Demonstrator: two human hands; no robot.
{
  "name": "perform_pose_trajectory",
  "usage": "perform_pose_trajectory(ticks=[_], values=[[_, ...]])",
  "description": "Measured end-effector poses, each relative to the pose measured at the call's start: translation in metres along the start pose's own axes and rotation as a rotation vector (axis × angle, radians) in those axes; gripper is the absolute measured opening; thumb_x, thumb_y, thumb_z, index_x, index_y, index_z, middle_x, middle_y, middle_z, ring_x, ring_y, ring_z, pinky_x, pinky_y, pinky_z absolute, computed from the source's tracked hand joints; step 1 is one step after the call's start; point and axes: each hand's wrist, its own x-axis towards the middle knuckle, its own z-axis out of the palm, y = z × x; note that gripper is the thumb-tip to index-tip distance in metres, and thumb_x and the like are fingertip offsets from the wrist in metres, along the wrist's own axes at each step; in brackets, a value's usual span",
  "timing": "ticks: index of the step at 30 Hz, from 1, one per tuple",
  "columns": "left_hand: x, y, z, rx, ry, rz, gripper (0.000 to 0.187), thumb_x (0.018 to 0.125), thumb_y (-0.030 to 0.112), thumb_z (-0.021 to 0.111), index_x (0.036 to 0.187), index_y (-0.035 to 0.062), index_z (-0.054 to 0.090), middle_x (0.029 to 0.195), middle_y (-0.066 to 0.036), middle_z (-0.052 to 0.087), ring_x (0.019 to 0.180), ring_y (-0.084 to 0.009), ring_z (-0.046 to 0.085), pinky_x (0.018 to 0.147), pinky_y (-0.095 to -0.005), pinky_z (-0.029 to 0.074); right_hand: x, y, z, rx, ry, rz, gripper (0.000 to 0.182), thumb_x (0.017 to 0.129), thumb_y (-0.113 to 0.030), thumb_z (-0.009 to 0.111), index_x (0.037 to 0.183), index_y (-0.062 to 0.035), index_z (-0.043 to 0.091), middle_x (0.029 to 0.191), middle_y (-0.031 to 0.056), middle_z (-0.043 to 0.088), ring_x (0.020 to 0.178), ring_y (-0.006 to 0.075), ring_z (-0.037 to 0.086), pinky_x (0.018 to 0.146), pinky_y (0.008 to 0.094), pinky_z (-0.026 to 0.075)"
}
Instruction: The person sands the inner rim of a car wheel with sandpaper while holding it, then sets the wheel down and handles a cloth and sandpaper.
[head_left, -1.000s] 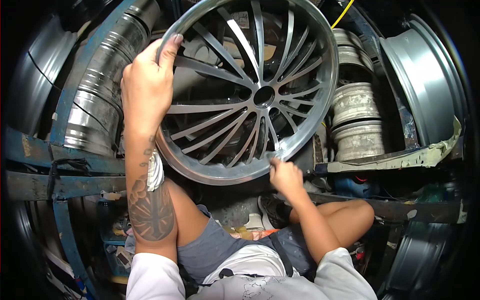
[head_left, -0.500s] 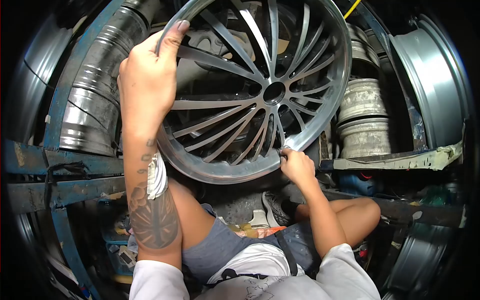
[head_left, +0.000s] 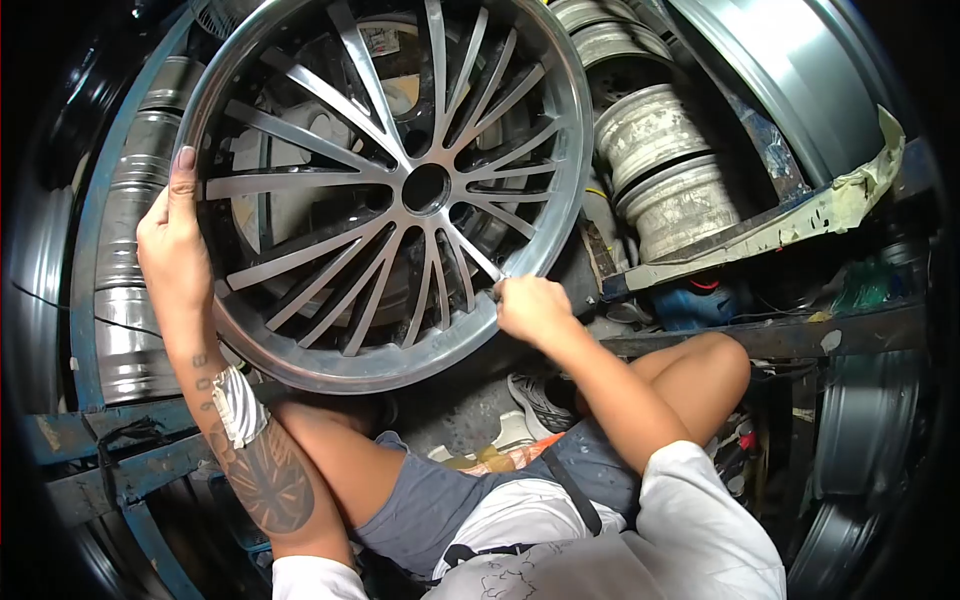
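A large multi-spoke alloy wheel rim (head_left: 270, 365), with bright spoke faces and dark gaps, stands tilted in front of me. My left hand (head_left: 178, 225) is closed on its left edge, the thumb laid over the outer lip and the fingers hidden behind. My right hand (head_left: 533, 308) is closed with its fingertips against the inner face at the lower right, by the end of a spoke. Whatever those fingers pinch, if anything, is too small and covered to make out. The round centre hole (head_left: 426, 189) lies between my hands.
Worn wheel barrels (head_left: 680, 200) are stacked behind a rack ledge (head_left: 770, 225) at the right, near a big silver rim (head_left: 800, 80). Shiny metal barrels (head_left: 135, 330) line the left, inside a blue frame (head_left: 85, 330). A blue container (head_left: 695, 305) sits under the ledge.
The view has turned, so the wheel rim and both hands appear farther left and the surroundings look tilted. Both hands stay at the rim, my right fingertips still at its lower inner face.
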Motion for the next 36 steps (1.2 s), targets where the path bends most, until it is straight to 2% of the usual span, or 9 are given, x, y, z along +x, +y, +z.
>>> perform_pose_trajectory(ticks=[10,14,18,23,26,29,30,33,36], values=[[-0.003,0.005,0.001,0.169,0.051,0.019,0.064,0.099,0.058,0.057,0.126,0.0017,0.069,0.113,-0.019,0.074,0.111,-0.0205,0.066,0.099,-0.0317,0.046,-0.004,-0.021,0.012,-0.229,-0.034,-0.165,0.022,0.079,-0.018,0.062,0.089,-0.0061,0.077,0.089,0.0187,0.075,0.086,0.0351,0.075,0.076,0.0453,0.059],[-0.001,0.001,0.002,0.119,0.043,-0.023,0.069,0.096,0.063,0.056,0.125,0.0017,0.069,0.106,-0.018,0.074,0.103,-0.0201,0.067,0.095,-0.0319,0.047,0.010,-0.006,-0.017,-0.090,-0.045,-0.074,0.022,0.080,-0.015,0.058,0.085,-0.0052,0.077,0.090,0.0192,0.075,0.086,0.0343,0.075,0.076,0.0462,0.059],[0.005,-0.006,0.003,0.090,0.050,0.053,0.070,0.097,0.063,0.056,0.123,0.0004,0.070,0.102,-0.016,0.074,0.100,-0.0181,0.065,0.094,-0.0306,0.047,0.002,-0.009,0.016,-0.139,0.086,-0.190,0.021,0.080,-0.018,0.059,0.083,-0.0058,0.076,0.083,0.0199,0.074,0.080,0.0344,0.075,0.071,0.0457,0.059],[0.007,-0.007,0.001,0.083,0.040,0.023,0.067,0.099,0.057,0.057,0.124,-0.0050,0.068,0.106,-0.017,0.074,0.102,-0.0186,0.064,0.096,-0.0306,0.046,-0.006,-0.005,0.025,-0.126,0.084,-0.126,0.022,0.082,-0.019,0.059,0.097,-0.0104,0.072,0.083,0.0179,0.074,0.077,0.0346,0.074,0.070,0.0510,0.059],[0.005,-0.008,0.002,0.110,0.060,0.091,0.069,0.100,0.057,0.056,0.121,-0.0067,0.068,0.091,-0.012,0.072,0.087,-0.0159,0.061,0.087,-0.0298,0.048,-0.018,-0.012,0.028,-0.103,0.060,-0.094,0.025,0.083,-0.018,0.058,0.103,-0.0081,0.070,0.083,0.0201,0.073,0.076,0.0371,0.074,0.068,0.0520,0.058],[0.001,0.006,-0.005,0.187,-0.048,-0.037,0.069,0.100,0.059,0.054,0.119,-0.0061,0.069,0.076,-0.007,0.063,0.074,-0.0135,0.053,0.075,-0.0302,0.047,-0.009,0.003,0.007,-0.034,0.142,-0.032,0.021,0.084,-0.014,0.057,0.097,-0.0051,0.071,0.079,0.0213,0.072,0.076,0.0380,0.074,0.068,0.0485,0.059],[-0.001,0.004,0.001,0.123,0.002,0.028,0.068,0.100,0.059,0.053,0.109,-0.0057,0.071,0.067,-0.004,0.052,0.067,-0.0127,0.045,0.067,-0.0310,0.044,-0.012,0.000,0.022,-0.077,0.155,-0.061,0.022,0.083,-0.014,0.057,0.097,-0.0071,0.071,0.080,0.0207,0.073,0.076,0.0391,0.074,0.069,0.0492,0.060],[0.000,0.012,0.003,0.206,-0.015,0.064,0.069,0.099,0.062,0.051,0.093,-0.0061,0.065,0.064,-0.007,0.050,0.066,-0.0154,0.046,0.067,-0.0331,0.043,-0.023,-0.013,0.009,-0.046,0.055,-0.021,0.026,0.081,-0.015,0.056,0.100,-0.0091,0.073,0.087,0.0244,0.073,0.086,0.0404,0.073,0.079,0.0530,0.058],[-0.004,0.028,0.007,0.233,-0.031,0.002,0.068,0.099,0.061,0.051,0.094,-0.0051,0.066,0.062,-0.008,0.050,0.064,-0.0155,0.047,0.065,-0.0332,0.043,-0.004,0.012,-0.008,0.036,0.073,0.060,0.027,0.084,-0.019,0.057,0.104,-0.0093,0.072,0.094,0.0242,0.073,0.090,0.0418,0.072,0.083,0.0531,0.058]])
